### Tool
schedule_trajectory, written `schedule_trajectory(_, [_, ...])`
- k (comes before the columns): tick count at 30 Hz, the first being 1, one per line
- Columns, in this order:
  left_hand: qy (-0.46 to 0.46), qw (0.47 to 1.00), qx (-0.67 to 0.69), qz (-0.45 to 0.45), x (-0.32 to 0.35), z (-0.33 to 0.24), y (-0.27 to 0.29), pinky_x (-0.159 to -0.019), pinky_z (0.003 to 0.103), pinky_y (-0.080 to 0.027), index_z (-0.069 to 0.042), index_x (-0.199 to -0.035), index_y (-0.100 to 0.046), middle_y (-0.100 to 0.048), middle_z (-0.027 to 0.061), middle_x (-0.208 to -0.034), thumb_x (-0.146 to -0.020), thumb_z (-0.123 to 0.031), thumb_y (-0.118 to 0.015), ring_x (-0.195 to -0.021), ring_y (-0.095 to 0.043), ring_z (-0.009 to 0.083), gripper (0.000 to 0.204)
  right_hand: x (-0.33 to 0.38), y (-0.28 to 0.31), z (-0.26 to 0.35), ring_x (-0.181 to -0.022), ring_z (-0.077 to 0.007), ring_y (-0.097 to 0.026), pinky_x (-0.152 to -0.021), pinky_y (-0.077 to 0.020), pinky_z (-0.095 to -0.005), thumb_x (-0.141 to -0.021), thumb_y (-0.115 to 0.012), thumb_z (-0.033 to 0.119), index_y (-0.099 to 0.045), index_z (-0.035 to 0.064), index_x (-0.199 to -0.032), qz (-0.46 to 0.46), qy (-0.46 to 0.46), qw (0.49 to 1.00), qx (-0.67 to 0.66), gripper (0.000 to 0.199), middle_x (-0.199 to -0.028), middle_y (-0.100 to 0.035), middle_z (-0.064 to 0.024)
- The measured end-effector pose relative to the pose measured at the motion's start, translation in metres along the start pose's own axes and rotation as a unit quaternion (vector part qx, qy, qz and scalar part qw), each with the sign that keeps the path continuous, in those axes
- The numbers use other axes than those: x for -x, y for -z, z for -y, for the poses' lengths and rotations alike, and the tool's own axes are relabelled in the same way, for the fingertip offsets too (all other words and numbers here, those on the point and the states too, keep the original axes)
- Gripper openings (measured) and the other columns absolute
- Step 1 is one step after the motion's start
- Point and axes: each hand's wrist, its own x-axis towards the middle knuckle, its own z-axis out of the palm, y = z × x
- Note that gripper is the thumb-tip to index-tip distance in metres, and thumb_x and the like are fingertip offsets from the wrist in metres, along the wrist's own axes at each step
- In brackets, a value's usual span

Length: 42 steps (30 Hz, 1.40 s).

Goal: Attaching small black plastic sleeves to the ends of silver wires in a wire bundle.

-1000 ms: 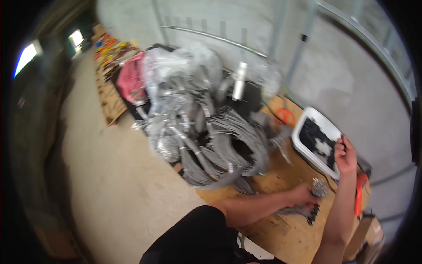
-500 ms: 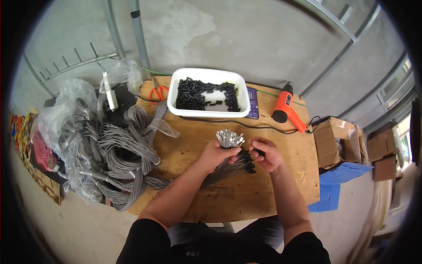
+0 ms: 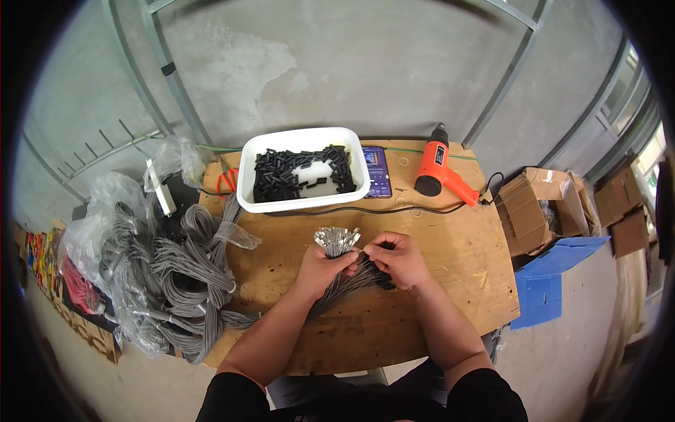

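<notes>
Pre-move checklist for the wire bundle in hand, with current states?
1. Left hand grips the wire bundle just below its metal tips: ok.
2. Right hand on the bundle, fingers at the dark sleeved part: ok.
3. Tips even and fanned upward, none bent: cannot tell, too small.
4. White tub of black sleeves sits beyond the hands on the table, with bare wood between: ok.
5. Orange heat gun lies on its side at the far right of the table, apart from both hands: ok.
6. Heat gun on or off: cannot tell.
</notes>
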Motion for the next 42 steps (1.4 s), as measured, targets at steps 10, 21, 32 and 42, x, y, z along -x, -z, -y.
schedule_trajectory(10, [-0.04, 0.998, -0.037, -0.017, 0.002, 0.001, -0.001, -0.065, 0.025, -0.052, 0.001, -0.094, -0.068, -0.067, 0.0037, -0.081, -0.09, -0.003, -0.07, -0.07, -0.064, 0.0117, 0.006, 0.006, 0.009, 0.009, -0.054, -0.0058, -0.045, -0.043, -0.0284, -0.0183, -0.096, -0.065, 0.016, -0.064, 0.0012, -0.097, 0.002, -0.073, 0.992, -0.104, 0.015, -0.078, -0.061, -0.003])
schedule_trajectory(21, [0.021, 0.996, -0.079, -0.031, -0.001, -0.002, -0.005, -0.084, 0.034, -0.058, 0.007, -0.113, -0.061, -0.069, 0.0172, -0.113, -0.1, -0.01, -0.058, -0.103, -0.069, 0.024, 0.021, -0.026, 0.063, 0.01, -0.059, -0.0083, -0.047, -0.043, -0.0315, -0.0178, -0.098, -0.06, 0.012, -0.061, -0.0026, -0.097, -0.06, -0.003, 0.968, -0.243, 0.015, -0.079, -0.058, -0.0053])
schedule_trajectory(32, [0.146, 0.974, -0.086, 0.15, 0.019, 0.0, -0.012, -0.09, 0.04, -0.055, -0.001, -0.112, -0.057, -0.066, 0.022, -0.119, -0.1, -0.011, -0.057, -0.109, -0.066, 0.0298, 0.016, -0.021, 0.062, 0.011, -0.065, -0.0101, -0.051, -0.047, -0.0364, -0.0186, -0.099, -0.055, 0.012, -0.061, -0.0029, -0.104, -0.024, -0.026, 0.961, -0.275, 0.017, -0.085, -0.059, -0.0068])
schedule_trajectory(42, [0.048, 0.994, -0.099, 0.01, 0.013, 0.001, -0.01, -0.066, 0.03, -0.055, 0.002, -0.101, -0.067, -0.071, 0.0092, -0.088, -0.095, -0.014, -0.066, -0.076, -0.068, 0.0171, 0.017, -0.009, 0.045, 0.005, -0.063, -0.0105, -0.051, -0.049, -0.0357, -0.0202, -0.1, -0.055, 0.013, -0.061, 0.0014, -0.109, 0.035, -0.019, 0.984, -0.171, 0.016, -0.085, -0.062, -0.0078])
